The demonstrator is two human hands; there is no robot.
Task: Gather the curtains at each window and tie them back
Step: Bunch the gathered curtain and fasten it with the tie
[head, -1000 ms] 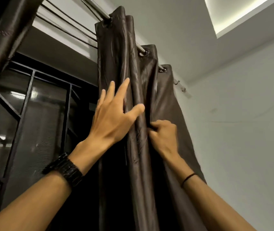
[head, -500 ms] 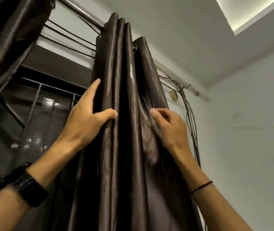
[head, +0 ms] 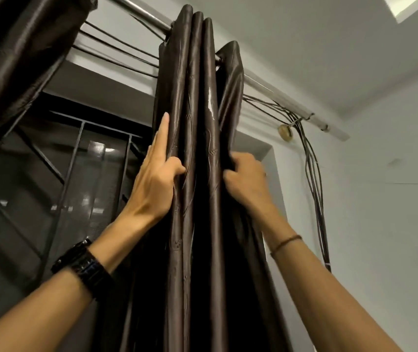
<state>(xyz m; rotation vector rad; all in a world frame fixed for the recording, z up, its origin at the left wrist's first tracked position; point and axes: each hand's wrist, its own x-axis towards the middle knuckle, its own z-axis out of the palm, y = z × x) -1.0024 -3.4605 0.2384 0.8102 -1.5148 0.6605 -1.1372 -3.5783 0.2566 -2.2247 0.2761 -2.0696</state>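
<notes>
Room dim overall. Main source: recessed ceiling light (head: pixel 406 6) at the top right corner, blown out to white. Soft spill over the pale wall (head: pixel 393 199); no hard-edged shadows there. Satin curtain (head: pixel 197 224) shows a white glare streak high on one fold; deep folds drop to black, no detail. Window glass (head: pixel 96 153) carries small, soft bright reflections. Right hand (head: pixel 246 176) smeared by motion blur; left hand (head: pixel 152 184) sharper. Curtain rod (head: pixel 266 82) bows from wide-angle distortion; forearms (head: pixel 37 313) stretch toward the lower corners.
</notes>
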